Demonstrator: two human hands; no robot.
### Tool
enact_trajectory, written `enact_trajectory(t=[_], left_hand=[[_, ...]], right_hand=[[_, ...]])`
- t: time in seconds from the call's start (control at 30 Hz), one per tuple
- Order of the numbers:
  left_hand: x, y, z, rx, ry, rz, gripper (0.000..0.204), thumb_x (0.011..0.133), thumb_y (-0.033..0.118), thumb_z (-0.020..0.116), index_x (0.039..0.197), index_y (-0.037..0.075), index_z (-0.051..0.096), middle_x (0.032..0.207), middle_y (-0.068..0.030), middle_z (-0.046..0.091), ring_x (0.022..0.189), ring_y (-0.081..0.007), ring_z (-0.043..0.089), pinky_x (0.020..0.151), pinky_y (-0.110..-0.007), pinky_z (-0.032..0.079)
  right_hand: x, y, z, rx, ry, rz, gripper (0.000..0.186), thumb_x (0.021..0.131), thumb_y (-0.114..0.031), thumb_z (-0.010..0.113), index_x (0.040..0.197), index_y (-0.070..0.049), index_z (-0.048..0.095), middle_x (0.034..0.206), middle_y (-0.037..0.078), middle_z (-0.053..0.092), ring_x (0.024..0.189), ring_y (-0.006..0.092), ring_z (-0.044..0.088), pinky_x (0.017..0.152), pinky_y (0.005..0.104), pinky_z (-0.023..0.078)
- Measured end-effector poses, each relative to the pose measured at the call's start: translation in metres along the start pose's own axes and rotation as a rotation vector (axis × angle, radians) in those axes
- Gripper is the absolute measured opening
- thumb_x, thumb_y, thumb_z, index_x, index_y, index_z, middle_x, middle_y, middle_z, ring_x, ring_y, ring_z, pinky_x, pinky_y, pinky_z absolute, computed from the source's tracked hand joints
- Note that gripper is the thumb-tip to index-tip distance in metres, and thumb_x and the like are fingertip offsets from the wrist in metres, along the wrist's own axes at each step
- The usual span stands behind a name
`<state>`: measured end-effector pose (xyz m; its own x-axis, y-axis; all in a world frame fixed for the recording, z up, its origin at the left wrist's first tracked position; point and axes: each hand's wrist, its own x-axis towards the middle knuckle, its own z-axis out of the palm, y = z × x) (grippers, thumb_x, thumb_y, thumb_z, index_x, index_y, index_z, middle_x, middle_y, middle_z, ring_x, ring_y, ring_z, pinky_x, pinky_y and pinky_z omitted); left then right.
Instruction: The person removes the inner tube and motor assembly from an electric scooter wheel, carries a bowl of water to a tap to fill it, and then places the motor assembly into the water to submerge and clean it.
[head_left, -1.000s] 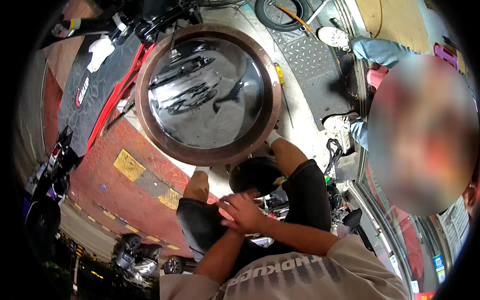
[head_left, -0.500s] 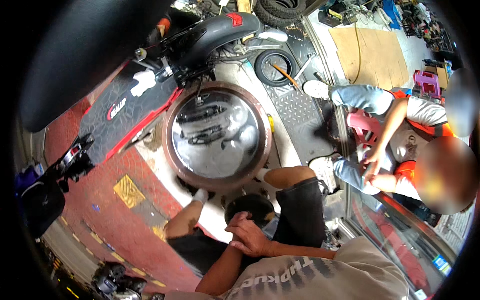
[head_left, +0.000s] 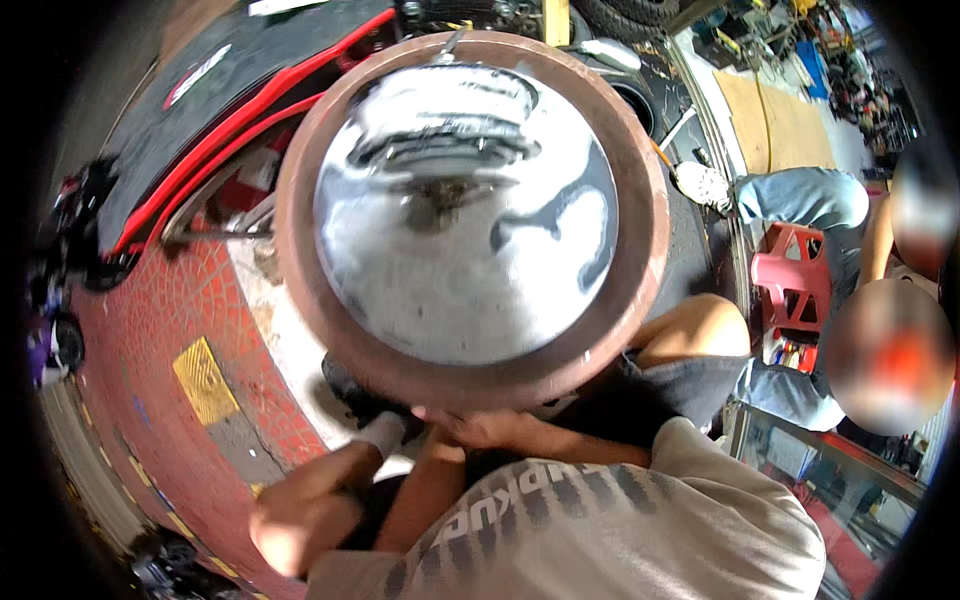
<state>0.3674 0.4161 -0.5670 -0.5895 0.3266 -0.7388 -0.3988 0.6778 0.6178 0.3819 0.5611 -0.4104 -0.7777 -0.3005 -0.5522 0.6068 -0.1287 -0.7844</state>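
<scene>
A round reddish-brown basin [head_left: 645,225] of water fills the middle of the view, between my bent knees. The water's surface [head_left: 440,290] mirrors lights and dark shapes. Just below its near rim my hands meet, resting together in front of my body. My right hand [head_left: 490,429] lies across my left hand [head_left: 445,437], which it partly covers. I see no tool or part in either one. Their fingers are blurred and overlap, so whether they are closed is not plain. Whether they touch the rim is also unclear.
An electric scooter with a red-edged deck [head_left: 255,95] stands at the left over red paving. Tyres [head_left: 625,18] lie at the top, near a pale board [head_left: 745,110]. At the right, a person in jeans [head_left: 800,197] is beside a pink stool [head_left: 795,280].
My view has moved forward and closer, so the basin looks much larger. My joined hands now appear beside its near rim. The dark round thing beneath them is hidden.
</scene>
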Motion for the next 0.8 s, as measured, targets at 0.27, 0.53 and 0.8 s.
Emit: enact_trajectory(t=[0.27, 0.53, 0.8], left_hand=[[-0.054, 0.100, 0.025, 0.044, 0.129, 0.307, 0.024, 0.090, 0.022, 0.067, 0.103, 0.002, 0.069, 0.104, -0.0173, 0.074, 0.097, -0.0329, 0.071, 0.088, -0.043, 0.055], [-0.147, 0.166, -0.019, 0.445, 0.038, 0.568, 0.034, 0.090, 0.032, 0.066, 0.111, 0.005, 0.071, 0.113, -0.0202, 0.072, 0.108, -0.0390, 0.068, 0.096, -0.048, 0.052], [-0.227, 0.282, -0.128, 0.891, 0.215, 0.829, 0.036, 0.090, 0.030, 0.067, 0.113, 0.004, 0.070, 0.108, -0.0206, 0.073, 0.103, -0.0413, 0.069, 0.091, -0.051, 0.054]], right_hand=[[-0.076, -0.072, 0.046, -0.838, 0.077, -0.732, 0.033, 0.098, -0.036, 0.067, 0.112, -0.006, 0.073, 0.107, 0.015, 0.072, 0.106, 0.0365, 0.068, 0.088, 0.0525, 0.052], [-0.063, -0.198, -0.143, -1.173, 0.816, -0.606, 0.036, 0.087, -0.015, 0.062, 0.117, -0.001, 0.074, 0.119, 0.025, 0.071, 0.115, 0.0392, 0.067, 0.103, 0.0461, 0.052], [0.024, -0.239, -0.222, -1.332, 0.625, -0.309, 0.054, 0.081, -0.013, 0.056, 0.132, -0.003, 0.068, 0.132, 0.028, 0.066, 0.127, 0.0405, 0.061, 0.110, 0.0435, 0.047]])
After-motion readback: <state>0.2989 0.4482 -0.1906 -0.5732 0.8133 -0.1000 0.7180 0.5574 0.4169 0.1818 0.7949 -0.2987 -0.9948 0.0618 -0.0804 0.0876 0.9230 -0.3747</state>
